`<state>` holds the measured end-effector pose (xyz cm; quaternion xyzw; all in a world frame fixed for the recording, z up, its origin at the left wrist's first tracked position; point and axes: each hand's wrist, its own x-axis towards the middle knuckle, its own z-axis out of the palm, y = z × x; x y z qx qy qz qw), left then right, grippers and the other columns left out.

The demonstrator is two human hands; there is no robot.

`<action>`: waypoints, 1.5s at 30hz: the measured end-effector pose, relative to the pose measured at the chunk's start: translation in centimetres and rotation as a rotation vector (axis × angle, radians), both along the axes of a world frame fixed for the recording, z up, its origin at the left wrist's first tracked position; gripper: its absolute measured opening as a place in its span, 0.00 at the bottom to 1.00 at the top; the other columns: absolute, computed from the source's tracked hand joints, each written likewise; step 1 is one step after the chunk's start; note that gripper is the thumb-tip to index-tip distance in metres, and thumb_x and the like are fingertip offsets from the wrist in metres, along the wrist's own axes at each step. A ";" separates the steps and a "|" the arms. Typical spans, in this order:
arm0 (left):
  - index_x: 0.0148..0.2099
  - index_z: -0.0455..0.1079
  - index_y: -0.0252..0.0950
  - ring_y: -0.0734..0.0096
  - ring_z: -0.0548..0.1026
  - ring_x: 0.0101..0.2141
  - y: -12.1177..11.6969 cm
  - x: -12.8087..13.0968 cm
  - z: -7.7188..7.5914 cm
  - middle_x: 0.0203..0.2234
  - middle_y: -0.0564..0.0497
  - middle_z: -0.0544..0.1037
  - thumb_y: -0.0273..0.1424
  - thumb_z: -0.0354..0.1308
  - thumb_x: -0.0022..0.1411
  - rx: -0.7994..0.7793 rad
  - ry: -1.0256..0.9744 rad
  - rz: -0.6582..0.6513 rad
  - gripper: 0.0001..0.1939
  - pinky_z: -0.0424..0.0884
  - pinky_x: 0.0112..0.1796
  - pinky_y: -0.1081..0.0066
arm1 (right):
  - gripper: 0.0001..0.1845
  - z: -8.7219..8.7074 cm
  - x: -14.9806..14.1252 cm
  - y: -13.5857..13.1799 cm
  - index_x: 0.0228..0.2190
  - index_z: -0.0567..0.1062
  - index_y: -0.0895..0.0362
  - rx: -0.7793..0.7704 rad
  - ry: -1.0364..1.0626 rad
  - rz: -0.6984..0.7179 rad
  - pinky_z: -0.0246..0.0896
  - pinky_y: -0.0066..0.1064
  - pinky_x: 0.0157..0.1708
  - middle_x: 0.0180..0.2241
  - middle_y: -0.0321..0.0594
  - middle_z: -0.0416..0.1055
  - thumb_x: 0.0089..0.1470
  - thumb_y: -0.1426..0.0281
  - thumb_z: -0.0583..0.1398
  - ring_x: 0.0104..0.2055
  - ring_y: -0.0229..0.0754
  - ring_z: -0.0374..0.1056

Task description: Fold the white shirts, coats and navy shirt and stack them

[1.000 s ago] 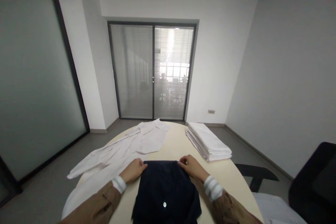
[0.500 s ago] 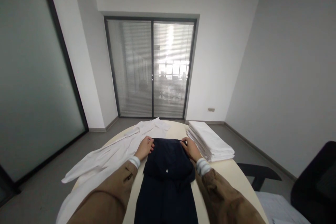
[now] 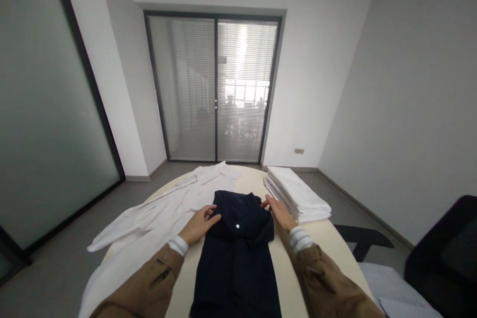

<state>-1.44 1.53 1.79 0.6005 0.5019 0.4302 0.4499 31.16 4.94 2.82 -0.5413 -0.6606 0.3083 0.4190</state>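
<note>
A long, folded dark navy garment (image 3: 234,263) lies lengthwise on the pale round table, its far part doubled over and rumpled. A small white button (image 3: 237,226) shows on that folded part. At the garment's upper left edge is my left hand (image 3: 199,222), thumb and fingers apart, fingertips against or just beside the cloth. My right hand (image 3: 278,211) is by the upper right corner, its fingers loosely bent and apart, with no cloth visibly gripped. Whether its fingertips touch the garment I cannot tell.
A white shirt (image 3: 149,223) is spread over the table's left side, one sleeve hanging past the edge. Folded white cloths (image 3: 298,196) are stacked at the right. A black chair (image 3: 443,253) and papers (image 3: 395,288) are beyond the table (image 3: 328,258) at lower right.
Both hands have let go of the garment's far edge. My left hand has moved down and left, and my right hand slightly right. The far edge has slumped into an uneven fold.
</note>
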 end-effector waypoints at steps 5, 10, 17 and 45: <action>0.48 0.73 0.33 0.49 0.75 0.51 -1.8 0.0 0.0 0.46 0.38 0.80 0.44 0.71 0.44 0.015 -0.069 0.011 0.31 0.69 0.53 0.56 | 0.22 1.0 0.6 -4.0 0.38 0.79 0.55 -0.060 -0.123 0.360 0.65 0.40 0.44 0.36 0.40 0.78 0.47 0.53 0.66 0.40 0.50 0.71; 0.42 0.70 0.36 0.57 0.78 0.41 -3.2 -0.8 1.7 0.36 0.46 0.80 0.44 0.68 0.46 0.120 -0.102 0.010 0.24 0.72 0.44 0.62 | 0.21 1.3 -1.1 -6.0 0.40 0.78 0.58 0.023 -0.031 0.317 0.67 0.39 0.42 0.38 0.43 0.78 0.49 0.57 0.65 0.42 0.51 0.71; 0.30 0.64 0.37 0.73 0.68 0.26 -4.4 -3.7 1.3 0.23 0.55 0.69 0.53 0.69 0.43 -0.058 -0.151 -0.395 0.28 0.65 0.30 0.72 | 0.17 1.7 -1.8 -9.3 0.36 0.79 0.57 0.060 -0.107 0.432 0.66 0.33 0.36 0.34 0.39 0.77 0.46 0.60 0.67 0.37 0.48 0.71; 0.53 0.70 0.35 0.67 0.72 0.25 -7.3 -2.7 1.3 0.22 0.55 0.72 0.52 0.54 0.59 0.016 0.515 -0.049 0.29 0.66 0.29 0.70 | 0.35 1.9 -0.2 -11.1 0.44 0.64 0.55 -0.666 -0.279 0.531 0.58 0.23 0.15 0.15 0.28 0.67 0.44 0.45 0.66 0.16 0.36 0.65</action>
